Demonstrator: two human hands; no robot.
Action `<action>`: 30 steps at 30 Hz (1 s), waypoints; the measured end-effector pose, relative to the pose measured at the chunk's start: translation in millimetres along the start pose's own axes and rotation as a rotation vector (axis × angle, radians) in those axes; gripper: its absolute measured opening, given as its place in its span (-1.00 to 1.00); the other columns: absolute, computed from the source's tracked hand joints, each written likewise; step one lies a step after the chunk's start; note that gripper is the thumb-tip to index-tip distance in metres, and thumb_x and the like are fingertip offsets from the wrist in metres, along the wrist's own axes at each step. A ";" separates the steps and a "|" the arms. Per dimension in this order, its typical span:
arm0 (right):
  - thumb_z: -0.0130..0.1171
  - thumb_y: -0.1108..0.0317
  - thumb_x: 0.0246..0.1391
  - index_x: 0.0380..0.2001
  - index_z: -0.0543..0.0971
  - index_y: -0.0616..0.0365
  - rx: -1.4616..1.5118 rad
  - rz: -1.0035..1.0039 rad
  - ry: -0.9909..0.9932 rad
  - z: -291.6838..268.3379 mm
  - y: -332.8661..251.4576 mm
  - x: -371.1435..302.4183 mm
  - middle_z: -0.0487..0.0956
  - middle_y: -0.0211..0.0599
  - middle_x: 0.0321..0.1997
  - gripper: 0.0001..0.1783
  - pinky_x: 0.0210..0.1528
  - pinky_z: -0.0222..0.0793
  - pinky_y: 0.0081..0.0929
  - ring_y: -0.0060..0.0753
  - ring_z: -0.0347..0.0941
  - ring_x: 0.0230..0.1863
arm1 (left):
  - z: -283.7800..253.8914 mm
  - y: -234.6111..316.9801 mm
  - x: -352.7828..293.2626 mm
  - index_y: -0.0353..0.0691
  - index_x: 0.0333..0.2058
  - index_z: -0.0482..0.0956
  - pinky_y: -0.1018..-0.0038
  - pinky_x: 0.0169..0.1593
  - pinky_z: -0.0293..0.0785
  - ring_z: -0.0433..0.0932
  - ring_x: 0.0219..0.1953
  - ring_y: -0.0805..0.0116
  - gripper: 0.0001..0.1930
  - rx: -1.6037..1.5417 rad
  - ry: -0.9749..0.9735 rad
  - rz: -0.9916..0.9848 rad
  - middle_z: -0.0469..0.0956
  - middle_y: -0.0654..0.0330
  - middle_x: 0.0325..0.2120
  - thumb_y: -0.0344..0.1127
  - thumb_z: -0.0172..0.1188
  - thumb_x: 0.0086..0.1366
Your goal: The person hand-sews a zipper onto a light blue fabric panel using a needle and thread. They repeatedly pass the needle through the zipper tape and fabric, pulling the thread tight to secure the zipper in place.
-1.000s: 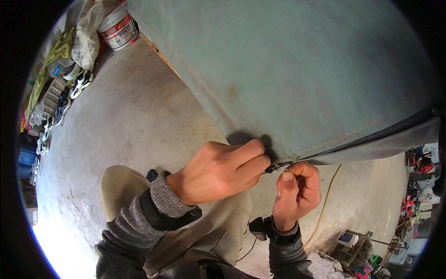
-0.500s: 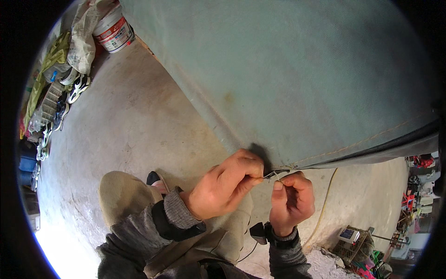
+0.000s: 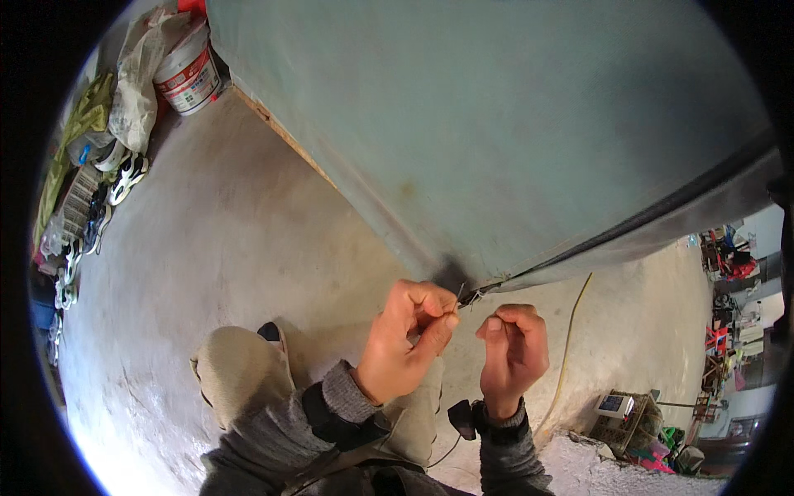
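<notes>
At the far left, a row of shoes (image 3: 126, 178) lies on the concrete floor (image 3: 215, 215), with a whitish plastic bag (image 3: 135, 99) near it. To the right of the bag, a white bucket with a red label (image 3: 192, 78) stands beside the upper part of the left edge of the grey-green cover (image 3: 513, 132), and a wooden strip (image 3: 285, 136) shows along this edge. Next comes the left hand (image 3: 401, 343), close to the near corner of the cover; its thumb and forefinger are pinching a thin, needle-like piece (image 3: 461, 291), which points upward from the fingertips, just beside this corner. At the same corner, some whitish thread (image 3: 480, 293) hangs loosely. A little to the right, and apart from the left hand, is the right hand (image 3: 514, 355), below the right edge of the cover. Its thumb is pressed to the bent forefinger; whether something thin is between them, I cannot tell. Farther right, a yellow cord (image 3: 571, 339) runs on the floor, then there is a crate (image 3: 612, 430) with a white box (image 3: 614, 405) on it.
</notes>
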State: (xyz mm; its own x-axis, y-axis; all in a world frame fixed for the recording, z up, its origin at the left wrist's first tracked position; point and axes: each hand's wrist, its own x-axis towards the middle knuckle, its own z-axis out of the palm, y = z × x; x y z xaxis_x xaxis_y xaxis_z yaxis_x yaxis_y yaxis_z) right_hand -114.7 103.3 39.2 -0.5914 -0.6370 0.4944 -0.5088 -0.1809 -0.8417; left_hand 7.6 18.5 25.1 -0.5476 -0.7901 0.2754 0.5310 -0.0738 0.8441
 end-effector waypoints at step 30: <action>0.31 0.69 -0.11 -0.28 0.64 0.25 -0.146 -0.558 -0.191 -19.0 -8.0 -2.3 0.63 -0.11 -0.24 -0.74 -0.31 0.52 -0.50 -0.26 0.59 -0.35 | 0.9 47.8 -8.4 -0.31 0.05 0.18 0.57 -0.47 0.42 0.46 -0.49 0.48 -0.64 0.146 -0.219 -0.019 0.44 0.14 -0.27 -0.60 0.07 0.35</action>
State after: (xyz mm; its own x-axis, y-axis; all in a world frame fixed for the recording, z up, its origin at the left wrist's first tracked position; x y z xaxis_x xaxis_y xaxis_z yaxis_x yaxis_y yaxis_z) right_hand -121.1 120.4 49.0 -0.0952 -0.6013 0.7934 -0.7986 -0.4297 -0.4215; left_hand 36.9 22.1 63.5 -0.6919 -0.6377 0.3386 0.4291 0.0141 0.9032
